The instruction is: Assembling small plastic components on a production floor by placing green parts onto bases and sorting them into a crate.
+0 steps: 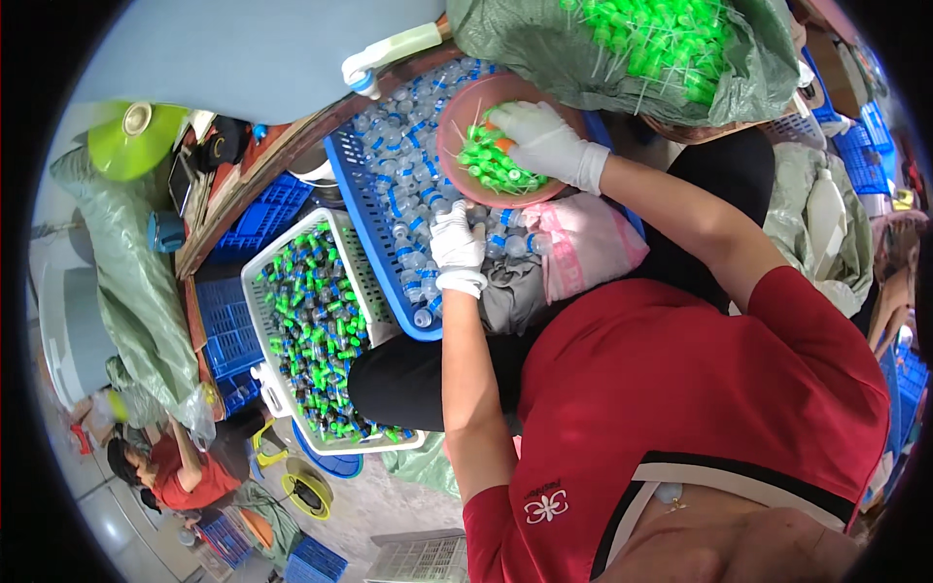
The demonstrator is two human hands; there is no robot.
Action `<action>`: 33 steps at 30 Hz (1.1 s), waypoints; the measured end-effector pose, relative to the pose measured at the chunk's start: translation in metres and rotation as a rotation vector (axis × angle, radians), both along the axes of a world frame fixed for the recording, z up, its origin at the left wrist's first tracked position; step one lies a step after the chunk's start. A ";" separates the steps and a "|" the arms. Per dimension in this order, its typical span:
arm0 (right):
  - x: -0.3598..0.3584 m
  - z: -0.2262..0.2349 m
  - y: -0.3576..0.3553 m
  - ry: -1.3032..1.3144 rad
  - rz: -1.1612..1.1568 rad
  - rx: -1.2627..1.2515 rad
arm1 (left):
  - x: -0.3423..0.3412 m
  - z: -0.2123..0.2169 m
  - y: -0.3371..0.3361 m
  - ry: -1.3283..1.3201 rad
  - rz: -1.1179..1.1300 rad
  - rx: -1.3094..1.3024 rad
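My left hand (457, 241), in a white glove, is over the near part of a blue basket (362, 233) full of small clear bottles (397, 155) with blue bands. Its fingers are curled together, and what lies in them is hidden. Inside a pink bowl (457, 185) on the basket, green caps (501, 167) with thin pale stems are heaped. My right hand (539, 141), gloved in white with orange coverings on its fingertips, reaches into this bowl from the right. Those fingertips are apart and touch the caps.
Left of the basket stands a white basket (374, 287) of dark bottles with green caps. A green sack (525, 49) of more caps is at the top right. Pink-and-white cloth (588, 243) lies by my lap. Another person (180, 471) in red is at the lower left.
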State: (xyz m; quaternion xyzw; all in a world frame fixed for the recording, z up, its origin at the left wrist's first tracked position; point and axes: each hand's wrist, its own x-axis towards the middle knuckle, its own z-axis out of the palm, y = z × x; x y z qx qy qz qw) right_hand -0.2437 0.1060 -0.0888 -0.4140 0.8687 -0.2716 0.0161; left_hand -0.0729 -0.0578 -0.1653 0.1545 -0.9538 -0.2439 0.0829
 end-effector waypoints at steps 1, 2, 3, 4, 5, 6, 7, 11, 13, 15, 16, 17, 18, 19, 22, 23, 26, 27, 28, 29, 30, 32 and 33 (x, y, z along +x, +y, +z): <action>0.004 0.010 0.000 0.022 0.081 -0.129 | 0.000 0.002 0.000 -0.004 -0.013 0.002; 0.011 0.031 -0.003 -0.187 0.165 -0.333 | 0.001 0.001 0.003 0.046 -0.003 -0.006; 0.017 0.064 -0.006 -0.394 0.236 -0.538 | 0.003 0.001 0.007 0.095 -0.001 -0.010; 0.020 0.097 -0.011 -0.549 0.372 -0.718 | 0.006 0.002 0.004 0.153 -0.044 0.020; 0.035 0.160 -0.009 -0.499 0.365 -0.697 | 0.016 -0.007 -0.005 0.220 -0.042 0.045; 0.041 0.192 -0.001 -0.441 0.389 -0.717 | 0.016 -0.003 -0.002 0.168 -0.013 0.120; 0.042 0.216 0.009 -0.391 0.417 -0.743 | 0.011 0.006 0.004 0.114 0.007 0.195; 0.037 0.242 0.049 -0.291 0.350 -0.659 | 0.021 0.003 -0.005 0.250 0.065 0.359; 0.024 0.216 0.079 -0.260 0.177 -0.490 | 0.027 0.002 -0.003 0.197 0.120 0.430; 0.008 0.174 0.115 -0.232 -0.030 -0.247 | 0.029 0.008 -0.001 0.187 0.117 0.427; 0.000 0.146 0.135 -0.221 -0.131 -0.096 | 0.028 0.010 0.001 0.185 0.121 0.435; -0.007 0.117 0.157 -0.217 -0.225 0.062 | 0.030 0.010 0.000 0.178 0.120 0.443; -0.011 0.088 0.178 -0.217 -0.298 0.204 | 0.034 0.009 -0.001 0.173 0.112 0.447; -0.015 0.061 0.196 -0.222 -0.350 0.336 | 0.035 0.008 -0.002 0.171 0.130 0.485; -0.016 0.004 0.226 -0.253 -0.421 0.557 | 0.040 0.006 -0.003 0.176 0.155 0.504; -0.017 -0.008 0.230 -0.253 -0.438 0.601 | 0.040 0.011 -0.003 0.189 0.156 0.482; -0.018 -0.033 0.235 -0.251 -0.473 0.653 | 0.037 0.010 0.000 0.213 0.150 0.461; -0.018 -0.039 0.237 -0.250 -0.484 0.658 | 0.037 0.009 0.000 0.222 0.154 0.473; -0.015 -0.042 0.235 -0.248 -0.491 0.661 | 0.040 0.012 0.001 0.191 0.167 0.493; -0.015 -0.042 0.233 -0.240 -0.493 0.648 | 0.041 0.011 0.000 0.186 0.169 0.490; -0.016 -0.042 0.233 -0.237 -0.495 0.631 | 0.040 0.007 -0.001 0.218 0.169 0.530; -0.016 -0.033 0.223 -0.210 -0.485 0.585 | 0.040 -0.001 -0.005 0.287 0.163 0.610; -0.011 -0.030 0.218 -0.212 -0.475 0.546 | 0.042 -0.003 -0.010 0.288 0.164 0.606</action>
